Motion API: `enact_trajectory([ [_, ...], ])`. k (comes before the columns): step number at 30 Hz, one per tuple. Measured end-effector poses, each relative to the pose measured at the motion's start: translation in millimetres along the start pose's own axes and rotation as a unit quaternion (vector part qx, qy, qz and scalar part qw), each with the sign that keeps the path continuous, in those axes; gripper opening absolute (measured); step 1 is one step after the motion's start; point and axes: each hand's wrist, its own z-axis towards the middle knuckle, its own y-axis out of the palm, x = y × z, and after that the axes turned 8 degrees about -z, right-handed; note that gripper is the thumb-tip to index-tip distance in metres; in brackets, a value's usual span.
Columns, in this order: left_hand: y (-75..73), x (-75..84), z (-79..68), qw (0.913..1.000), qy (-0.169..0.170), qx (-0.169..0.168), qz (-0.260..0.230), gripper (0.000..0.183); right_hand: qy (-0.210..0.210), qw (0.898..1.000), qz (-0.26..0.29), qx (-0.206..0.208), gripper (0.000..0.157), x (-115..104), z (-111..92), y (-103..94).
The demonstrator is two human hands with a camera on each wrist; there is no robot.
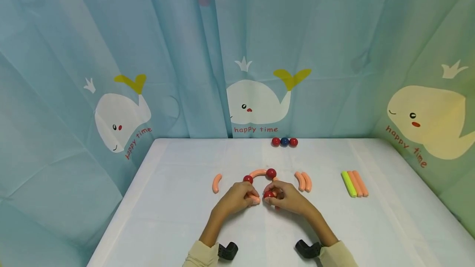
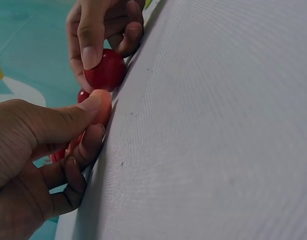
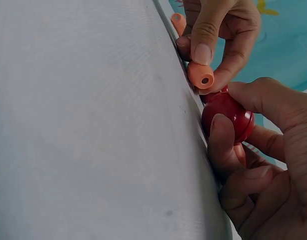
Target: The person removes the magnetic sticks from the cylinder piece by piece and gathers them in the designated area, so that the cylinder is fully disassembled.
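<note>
My left hand (image 1: 236,197) pinches an orange rod (image 1: 255,199) between thumb and fingers. In the right wrist view the end of this rod (image 3: 198,74) faces the camera and has a dark, round centre. Just right of it, my right hand (image 1: 288,198) grips a shiny red ball (image 1: 269,195) with thumb and fingertips; the ball also appears in the left wrist view (image 2: 109,72). Beyond both hands, a curved orange rod (image 1: 257,172) runs between one red ball (image 1: 248,179) and another red ball (image 1: 271,173). Fingers hide what lies beneath them.
One curved orange rod (image 1: 216,183) lies on the left, and a curved pair (image 1: 303,181) on the right. Farther right are a yellow-green stick (image 1: 349,183) and two orange sticks (image 1: 358,183). Two red balls and a blue ball (image 1: 284,141) line the table's back edge.
</note>
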Motion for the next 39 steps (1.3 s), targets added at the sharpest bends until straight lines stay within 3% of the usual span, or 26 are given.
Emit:
enact_trajectory([
  [7, -2.1, 0.1, 0.1, 0.9998, 0.017, -0.007, 0.007, 0.014, -0.017, 1.0, -0.011, -0.001, 0.027, 1, 0, -0.6],
  [11, -2.6, -0.3, -0.4, 0.9999, 0.007, 0.006, -0.01, 0.018, -0.019, 1.0, 0.004, -0.004, 0.028, 1, -1, 0.5],
  [14, -2.3, 0.6, 0.0, 0.9989, -0.006, 0.041, -0.021, 0.012, -0.027, 0.999, 0.001, 0.022, 0.026, 1, 0, 1.2],
  [17, -3.1, 2.4, -0.4, 0.9955, -0.013, 0.091, -0.024, 0.007, -0.027, 0.996, -0.024, 0.082, 0.022, -1, 1, 0.0],
  [21, -5.0, 2.9, -1.8, 0.9874, -0.042, 0.151, -0.021, 0.016, -0.022, 0.985, -0.059, 0.162, 0.02, -3, 6, -2.9],
  [24, -4.6, 0.9, -2.9, 0.98, -0.083, 0.179, -0.027, 0.025, -0.023, 0.978, -0.088, 0.186, 0.023, -3, 12, -4.7],
  [29, -0.3, -2.7, -6.2, 0.9719, -0.132, 0.187, -0.053, 0.029, 0.012, 0.975, -0.147, 0.167, 0.034, -3, 24, -7.3],
  [34, 2.9, 0.4, -6.8, 0.971, -0.142, 0.181, -0.065, 0.03, 0.029, 0.974, -0.17, 0.145, 0.036, 0, 32, -9.0],
  [39, 3.6, 4.1, -5.2, 0.9685, -0.148, 0.195, -0.045, 0.029, 0.035, 0.973, -0.18, 0.143, 0.032, 1, 34, -10.4],
])
